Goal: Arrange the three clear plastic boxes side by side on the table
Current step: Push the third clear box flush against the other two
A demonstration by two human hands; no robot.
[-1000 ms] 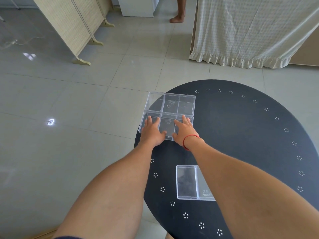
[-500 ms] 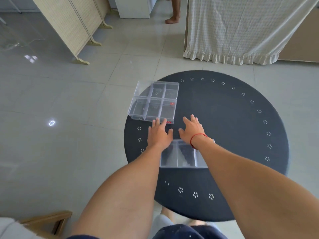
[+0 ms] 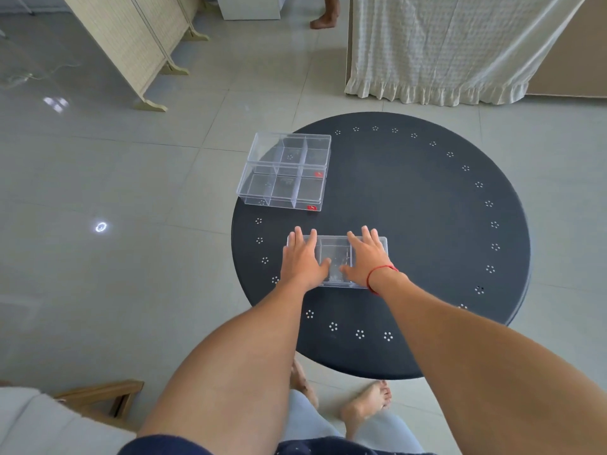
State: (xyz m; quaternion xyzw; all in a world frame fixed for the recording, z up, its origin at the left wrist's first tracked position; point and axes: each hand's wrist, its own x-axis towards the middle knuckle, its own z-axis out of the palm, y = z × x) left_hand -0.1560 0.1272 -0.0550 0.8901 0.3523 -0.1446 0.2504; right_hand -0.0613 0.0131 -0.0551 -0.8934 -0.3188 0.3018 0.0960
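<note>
Two clear divided plastic boxes stand touching each other at the far left of the round black table point(image 3: 410, 208): a far box point(image 3: 295, 147) and a near box point(image 3: 282, 188) with red stickers. A third clear box point(image 3: 335, 257) lies closer to me, left of the table's middle and apart from the pair. My left hand point(image 3: 302, 261) covers its left end and my right hand point(image 3: 368, 257), with a red wrist string, covers its right end. Fingers reach over the far edge and thumbs point inward. Only the box's middle shows between the hands.
A woven folding screen point(image 3: 138, 37) stands on the tiled floor at the far left. A white ruffled cloth point(image 3: 443, 44) hangs at the far right, with another person's foot point(image 3: 323, 19) beside it. A wooden chair point(image 3: 98, 399) is at my left. My bare feet point(image 3: 364, 405) are under the table's near edge.
Both hands left the pair of boxes at the far left, drew back toward me and came down on the third box. The camera view pulled back.
</note>
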